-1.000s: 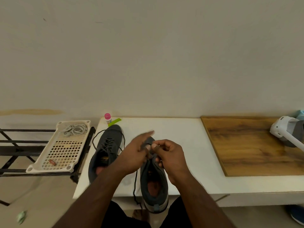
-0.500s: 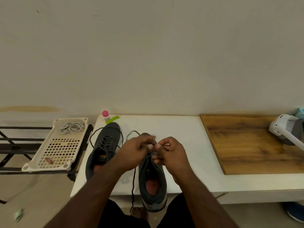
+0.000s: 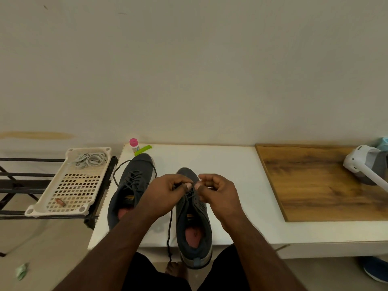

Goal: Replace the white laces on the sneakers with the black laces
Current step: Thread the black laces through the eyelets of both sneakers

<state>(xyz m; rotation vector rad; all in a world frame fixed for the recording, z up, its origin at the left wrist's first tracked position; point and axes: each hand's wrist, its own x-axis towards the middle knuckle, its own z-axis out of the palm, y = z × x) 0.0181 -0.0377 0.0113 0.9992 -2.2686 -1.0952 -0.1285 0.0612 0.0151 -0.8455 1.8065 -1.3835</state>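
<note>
Two dark grey sneakers stand on the white table [image 3: 231, 164]. The left sneaker [image 3: 130, 190] carries a black lace with loose loops by its toe. Over the right sneaker [image 3: 194, 223], my left hand [image 3: 165, 192] and my right hand [image 3: 216, 192] meet, both pinching the black lace [image 3: 169, 234] at the eyelets. One end of that lace hangs down over the table's front edge. The white laces [image 3: 90, 159] lie bundled in the white perforated tray [image 3: 52, 207] to the left.
A pink-capped small bottle [image 3: 134, 144] and a green strip [image 3: 143, 149] sit at the table's back left corner. A wooden board [image 3: 315, 181] covers the right side, with a white device [image 3: 365, 166] on it. The tray rests on a black metal rack [image 3: 12, 175].
My hands have drawn together over the right sneaker's eyelets, the left index finger curling in. The camera view shifted slightly.
</note>
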